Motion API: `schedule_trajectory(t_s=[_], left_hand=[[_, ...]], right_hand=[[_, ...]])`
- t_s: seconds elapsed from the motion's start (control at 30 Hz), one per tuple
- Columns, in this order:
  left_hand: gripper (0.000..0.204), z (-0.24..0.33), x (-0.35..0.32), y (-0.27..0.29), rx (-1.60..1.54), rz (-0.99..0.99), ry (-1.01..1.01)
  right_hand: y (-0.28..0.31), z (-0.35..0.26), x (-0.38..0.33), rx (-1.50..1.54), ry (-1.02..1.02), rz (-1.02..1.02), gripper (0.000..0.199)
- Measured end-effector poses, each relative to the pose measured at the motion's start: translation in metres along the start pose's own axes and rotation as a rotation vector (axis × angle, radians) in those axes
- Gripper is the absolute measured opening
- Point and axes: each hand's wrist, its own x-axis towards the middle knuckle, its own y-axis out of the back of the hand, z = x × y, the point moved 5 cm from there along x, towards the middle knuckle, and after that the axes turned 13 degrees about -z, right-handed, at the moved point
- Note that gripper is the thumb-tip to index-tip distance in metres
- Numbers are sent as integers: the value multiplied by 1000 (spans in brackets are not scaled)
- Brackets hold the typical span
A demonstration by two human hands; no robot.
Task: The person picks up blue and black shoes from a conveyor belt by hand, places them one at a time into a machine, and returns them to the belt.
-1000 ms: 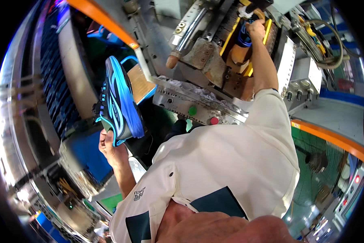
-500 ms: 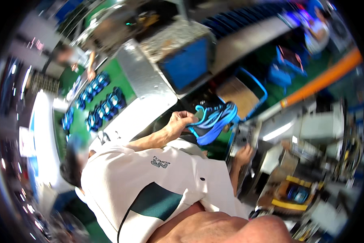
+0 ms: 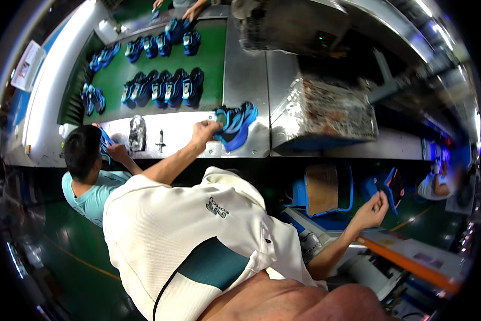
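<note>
A blue and black sports shoe [image 3: 238,128] is held over the near corner of the metal table. My left hand [image 3: 205,131] pinches the shoe by its bright blue collar end, arm stretched forward. Whether the sole touches the metal cannot be told. Out to the right, my right hand [image 3: 373,210] is raised away from the table with its fingers curled together. Anything between those fingers is too small or hidden to make out. Behind that hand stands a blue and dark chair [image 3: 394,188], seemingly apart from it.
Rows of similar shoes [image 3: 165,87] stand on a green conveyor belt [image 3: 211,59]. A co-worker in turquoise [image 3: 93,187] works at left; another person's hand [image 3: 191,13] reaches a shoe at the far side. A worn metal box [image 3: 326,115], a blue-framed chair [image 3: 323,190] and an orange-edged machine [image 3: 406,259] are at right.
My view has swung left toward the belt. The shoe, still in my left hand, has come over the metal table. My right hand has left the machine area and lifted.
</note>
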Motion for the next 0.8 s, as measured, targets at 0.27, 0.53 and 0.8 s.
schedule_trajectory(t_s=[0.27, 0.53, 0.8], left_hand=[[28, 32, 264, 137, 9, 288, -99], [45, 113, 472, 229, 610, 607, -154], [46, 73, 503, 219, 903, 559, -136]], right_hand=[[-190, 30, 147, -364, -295, -384, 39], [-203, 28, 148, -343, -383, -384, 44], [-197, 41, 152, -311, -409, -440, 38]])
